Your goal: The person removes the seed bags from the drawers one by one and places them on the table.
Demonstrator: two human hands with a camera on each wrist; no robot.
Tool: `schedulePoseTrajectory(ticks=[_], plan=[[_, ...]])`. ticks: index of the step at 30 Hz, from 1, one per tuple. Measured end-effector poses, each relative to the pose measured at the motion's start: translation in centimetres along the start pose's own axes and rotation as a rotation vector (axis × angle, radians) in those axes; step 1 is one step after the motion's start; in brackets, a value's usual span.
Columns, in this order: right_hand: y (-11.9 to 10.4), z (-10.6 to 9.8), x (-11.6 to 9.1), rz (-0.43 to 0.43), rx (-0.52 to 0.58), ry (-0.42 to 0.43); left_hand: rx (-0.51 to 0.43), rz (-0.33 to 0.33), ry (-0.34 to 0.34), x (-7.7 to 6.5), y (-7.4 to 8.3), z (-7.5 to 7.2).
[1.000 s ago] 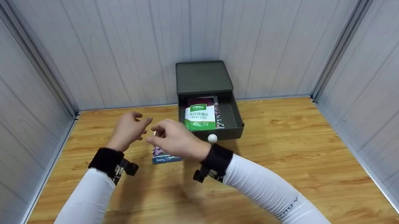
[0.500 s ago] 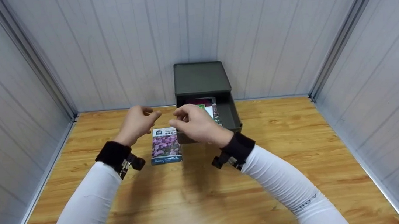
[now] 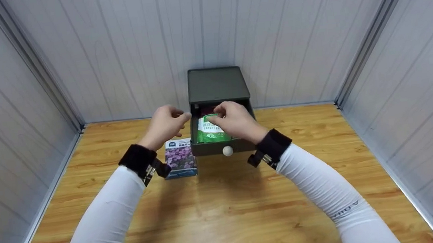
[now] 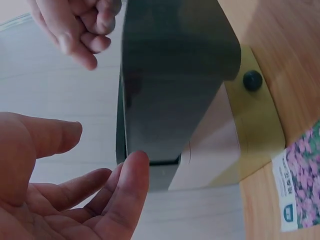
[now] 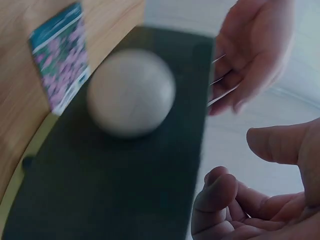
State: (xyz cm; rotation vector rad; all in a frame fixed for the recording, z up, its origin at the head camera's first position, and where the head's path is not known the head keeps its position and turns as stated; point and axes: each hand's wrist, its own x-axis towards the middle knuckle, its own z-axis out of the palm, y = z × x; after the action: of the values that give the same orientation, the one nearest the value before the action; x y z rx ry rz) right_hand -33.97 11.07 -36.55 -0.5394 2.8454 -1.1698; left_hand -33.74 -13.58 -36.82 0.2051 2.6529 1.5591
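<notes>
The green packet is lying in the pulled-out drawer, probably light, limp and slick, so its edge is seemingly offering the surest pinch. The right grip is hovering above it, thumb and fingers apart, though contact is hard to judge; the left grip, likewise parted, is hovering beside the drawer.

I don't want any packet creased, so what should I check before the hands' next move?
1. Dark grey-green rectangular drawer pulled open: ok.
2. Shiny green-and-white packet inside the drawer: ok.
3. That packet's upper right corner flat: cannot tell, the right hand hides it.
4. Left hand holding nothing: ok.
5. Drawer opening clear of hands: not ok, the right hand hovers over it.
6. Flat purple-flowered packet clear of both hands: ok, lying on the brown wooden table.
</notes>
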Motion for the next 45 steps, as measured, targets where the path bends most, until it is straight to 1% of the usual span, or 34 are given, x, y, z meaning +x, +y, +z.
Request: schedulePoseTrajectory(ticks=[5, 9, 13, 15, 19, 21, 23, 28, 32, 39, 45], plan=[[1.1, -0.5, 0.6, 0.022, -0.064, 0.007, 0.074, 0.031, 0.011, 0.3, 0.8, 0.4], [1.5, -0.6, 0.9, 0.029, -0.115, 0.014, 0.144, 0.063, 0.016, 0.6, 1.6, 0.7], [1.7, -0.7, 1.4, 0.018, -0.163, -0.009, 0.203, 0.099, 0.017, 0.8, 2.4, 1.2], [1.8, -0.7, 1.6, 0.013, -0.191, -0.028, 0.224, 0.123, 0.01, 1.0, 2.7, 1.5], [2.2, -0.8, 1.9, 0.018, -0.233, -0.072, 0.272, 0.155, -0.035, 1.5, 3.1, 2.3], [2.4, -0.9, 2.0, 0.024, -0.241, -0.091, 0.318, 0.157, -0.055, 1.7, 3.2, 2.6], [2.5, -0.9, 2.2, 0.027, -0.256, -0.103, 0.376, 0.153, -0.061, 1.9, 3.4, 3.0], [2.8, -1.0, 2.3, 0.043, -0.318, -0.122, 0.519, 0.157, -0.057, 2.1, 3.9, 4.0], [2.7, -0.9, 2.4, 0.057, -0.341, -0.134, 0.598, 0.156, -0.054, 2.2, 4.4, 4.8], [2.5, -0.4, 2.7, 0.052, -0.411, -0.14, 0.694, 0.142, -0.103, 2.4, 4.7, 6.4], [2.6, 0.1, 2.8, 0.033, -0.464, -0.151, 0.743, 0.123, -0.129, 2.1, 4.7, 7.1]])
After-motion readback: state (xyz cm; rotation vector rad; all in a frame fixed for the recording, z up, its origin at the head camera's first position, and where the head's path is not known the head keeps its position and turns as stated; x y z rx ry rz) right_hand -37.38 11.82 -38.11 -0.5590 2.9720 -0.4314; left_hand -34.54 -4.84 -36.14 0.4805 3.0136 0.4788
